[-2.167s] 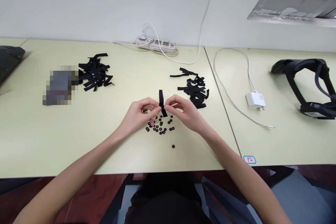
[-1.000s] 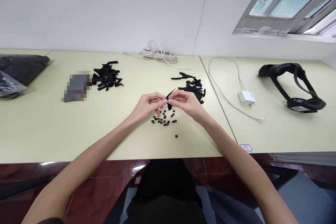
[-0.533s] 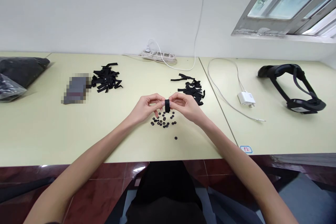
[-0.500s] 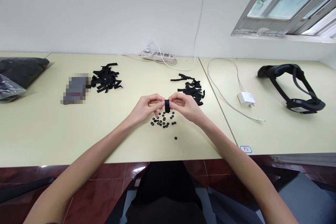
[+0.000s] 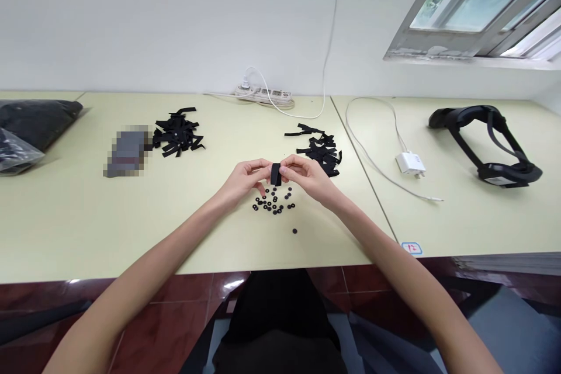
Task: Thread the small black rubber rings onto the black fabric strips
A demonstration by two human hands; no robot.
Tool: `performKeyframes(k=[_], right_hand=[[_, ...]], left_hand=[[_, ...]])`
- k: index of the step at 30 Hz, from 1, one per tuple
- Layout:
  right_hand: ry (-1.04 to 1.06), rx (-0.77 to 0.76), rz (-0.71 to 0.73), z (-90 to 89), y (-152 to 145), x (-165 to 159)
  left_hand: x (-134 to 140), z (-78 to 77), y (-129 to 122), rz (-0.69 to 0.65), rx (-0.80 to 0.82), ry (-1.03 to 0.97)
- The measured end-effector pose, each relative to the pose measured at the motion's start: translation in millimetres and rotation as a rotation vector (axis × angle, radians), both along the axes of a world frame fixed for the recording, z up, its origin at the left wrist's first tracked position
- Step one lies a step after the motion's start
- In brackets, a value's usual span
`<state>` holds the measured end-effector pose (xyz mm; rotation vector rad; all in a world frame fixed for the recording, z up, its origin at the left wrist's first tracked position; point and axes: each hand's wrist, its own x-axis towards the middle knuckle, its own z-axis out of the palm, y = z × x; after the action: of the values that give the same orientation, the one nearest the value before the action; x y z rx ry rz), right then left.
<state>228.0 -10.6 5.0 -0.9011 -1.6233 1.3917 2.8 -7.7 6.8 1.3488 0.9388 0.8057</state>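
Between my two hands a short black fabric strip (image 5: pixel 275 175) hangs over the table, its lower end loose. My left hand (image 5: pixel 248 179) pinches it from the left with thumb and fingertips. From the right, my right hand (image 5: pixel 308 177) grips the same strip by its upper edge. Whether a small disc is held with the strip is hidden by the fingers. Just below lie several small round black discs (image 5: pixel 274 200), some with pale centres. One single disc (image 5: pixel 295 231) sits apart, nearer the table's front edge.
Heaps of black strips lie at the left (image 5: pixel 176 133) and right (image 5: pixel 322 152). A blurred grey object (image 5: pixel 127 152) and a dark plastic bag (image 5: pixel 39 128) are further left. A power strip (image 5: pixel 263 94), a white charger (image 5: pixel 411 163) and a black headset (image 5: pixel 486 146) also rest on the table.
The black strip has tilted and shifted slightly left between my fingers. Both hands keep their grip on it.
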Motion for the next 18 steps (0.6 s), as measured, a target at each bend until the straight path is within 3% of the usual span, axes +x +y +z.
performKeyframes(k=[10, 15, 18], right_hand=[[-0.089, 0.01, -0.061, -1.3, -1.6, -1.9], [-0.058, 0.082, -0.021, -3.0, -2.1, -3.3], [-0.013, 0.144, -0.067, -6.2, -3.4, -4.7]], left_hand=[[-0.9, -2.6, 0.6, 0.046, 0.106, -0.009], [2.3, -1.9, -1.2, 0.114, -0.021, -0.153], [3.3, -1.1, -1.1, 0.145, -0.153, -0.269]])
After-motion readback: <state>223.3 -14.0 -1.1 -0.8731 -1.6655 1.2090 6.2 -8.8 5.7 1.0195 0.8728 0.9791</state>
